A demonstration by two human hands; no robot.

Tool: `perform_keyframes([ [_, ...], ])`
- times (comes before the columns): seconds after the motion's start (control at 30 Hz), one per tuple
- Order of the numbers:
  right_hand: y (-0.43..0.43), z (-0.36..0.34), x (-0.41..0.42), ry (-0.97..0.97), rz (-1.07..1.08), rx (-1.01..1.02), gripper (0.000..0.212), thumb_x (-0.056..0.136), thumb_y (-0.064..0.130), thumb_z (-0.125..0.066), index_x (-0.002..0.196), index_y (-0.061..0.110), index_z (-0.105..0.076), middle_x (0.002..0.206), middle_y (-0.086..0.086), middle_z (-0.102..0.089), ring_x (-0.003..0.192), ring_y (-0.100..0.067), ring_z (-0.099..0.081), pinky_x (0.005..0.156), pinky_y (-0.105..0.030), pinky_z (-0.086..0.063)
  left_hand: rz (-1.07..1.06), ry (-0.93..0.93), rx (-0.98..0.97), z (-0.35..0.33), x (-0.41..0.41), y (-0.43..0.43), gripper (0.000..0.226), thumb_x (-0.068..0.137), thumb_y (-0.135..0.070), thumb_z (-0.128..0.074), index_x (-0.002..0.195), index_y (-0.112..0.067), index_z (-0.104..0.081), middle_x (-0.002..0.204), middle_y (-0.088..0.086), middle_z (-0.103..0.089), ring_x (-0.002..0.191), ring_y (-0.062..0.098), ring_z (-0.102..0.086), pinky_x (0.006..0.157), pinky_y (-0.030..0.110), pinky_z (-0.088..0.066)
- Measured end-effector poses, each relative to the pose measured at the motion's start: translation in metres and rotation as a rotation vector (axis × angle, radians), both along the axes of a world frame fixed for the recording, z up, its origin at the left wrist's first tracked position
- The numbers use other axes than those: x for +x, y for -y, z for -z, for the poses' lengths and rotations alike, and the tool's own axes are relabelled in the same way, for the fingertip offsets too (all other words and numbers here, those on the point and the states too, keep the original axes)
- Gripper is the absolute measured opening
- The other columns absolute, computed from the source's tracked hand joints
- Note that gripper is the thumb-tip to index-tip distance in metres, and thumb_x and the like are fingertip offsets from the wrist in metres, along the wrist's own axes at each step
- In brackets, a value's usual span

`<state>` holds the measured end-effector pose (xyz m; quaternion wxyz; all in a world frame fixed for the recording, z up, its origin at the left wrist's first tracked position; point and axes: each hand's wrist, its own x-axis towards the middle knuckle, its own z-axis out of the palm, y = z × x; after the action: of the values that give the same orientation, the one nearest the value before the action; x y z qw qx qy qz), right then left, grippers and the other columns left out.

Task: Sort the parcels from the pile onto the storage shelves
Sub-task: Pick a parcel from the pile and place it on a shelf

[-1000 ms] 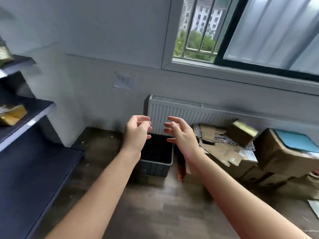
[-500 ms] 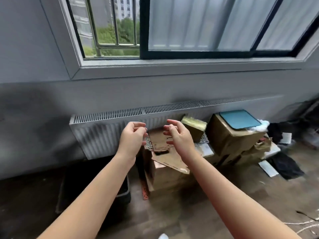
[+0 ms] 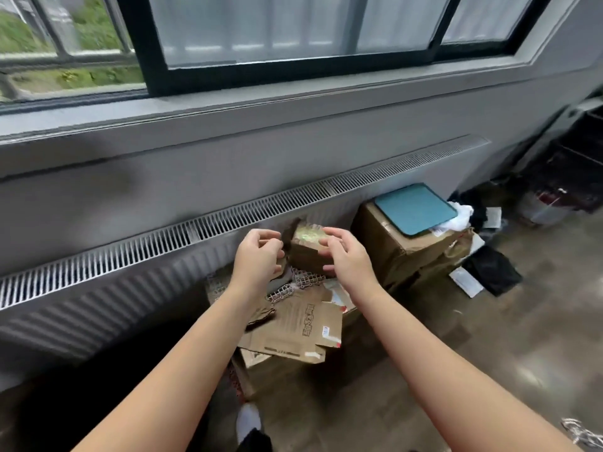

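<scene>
You get daylight from the window at 12 o'clock; shadow pools at 8 o'clock; edges bow, slightly blurred.
</scene>
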<state>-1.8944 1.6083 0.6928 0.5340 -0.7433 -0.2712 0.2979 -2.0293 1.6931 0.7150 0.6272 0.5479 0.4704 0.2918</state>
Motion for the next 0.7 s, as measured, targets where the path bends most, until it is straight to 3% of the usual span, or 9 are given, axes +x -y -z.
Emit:
perform_keyframes([
  [0.27,-0.064,0.057,0.078,-0.022,0.106,-0.144,0.026,0.103,0.024,-0.044,0.125,0.026,-0.057,0.12,0.001,-0.064,0.104,-0.006,-0.062,0.085,-0.034,-0.056,0.071,-0.12,-0.139,0.067,0.087,-0.088,0.017,0.097,-0.012,-0.044,0.095,-0.022,-0.057,0.099,0.005,-0.062,0.086,0.018,-0.057,0.062,0.027,-0.049],
  [0.4,-0.084,0.093,0.116,-0.045,0.14,-0.199,0.03,0.104,0.025,-0.043,0.131,0.024,-0.056,0.121,0.003,-0.063,0.105,-0.006,-0.061,0.093,-0.036,-0.054,0.123,-0.193,-0.133,0.101,0.12,-0.112,0.019,0.097,-0.011,-0.045,0.107,-0.017,-0.058,0.108,0.004,-0.063,0.097,0.018,-0.061,0.071,0.028,-0.051],
  [0.57,-0.106,0.153,0.173,-0.03,0.149,-0.29,0.026,0.103,0.031,-0.043,0.125,0.03,-0.058,0.123,0.007,-0.062,0.115,-0.012,-0.057,0.1,-0.045,-0.051,0.133,-0.304,-0.168,0.15,0.164,-0.139,0.034,0.095,-0.013,-0.044,0.126,-0.021,-0.055,0.112,-0.005,-0.058,0.087,0.007,-0.055,0.066,0.025,-0.05],
  [0.63,-0.114,0.178,0.197,-0.017,0.142,-0.345,0.03,0.103,0.03,-0.044,0.13,0.027,-0.056,0.129,0.003,-0.059,0.116,-0.014,-0.056,0.099,-0.044,-0.051,0.138,-0.376,-0.136,0.172,0.182,-0.151,0.042,0.095,-0.013,-0.046,0.136,-0.015,-0.051,0.127,-0.001,-0.058,0.103,0.015,-0.058,0.084,0.031,-0.051],
  [0.7,-0.121,0.201,0.22,0.016,0.122,-0.414,0.036,0.103,0.027,-0.044,0.138,0.023,-0.05,0.139,-0.002,-0.051,0.118,-0.016,-0.053,0.1,-0.041,-0.049,0.139,-0.463,-0.119,0.194,0.197,-0.161,0.051,0.096,-0.013,-0.046,0.147,-0.014,-0.04,0.144,0.002,-0.048,0.126,0.023,-0.05,0.099,0.03,-0.042],
])
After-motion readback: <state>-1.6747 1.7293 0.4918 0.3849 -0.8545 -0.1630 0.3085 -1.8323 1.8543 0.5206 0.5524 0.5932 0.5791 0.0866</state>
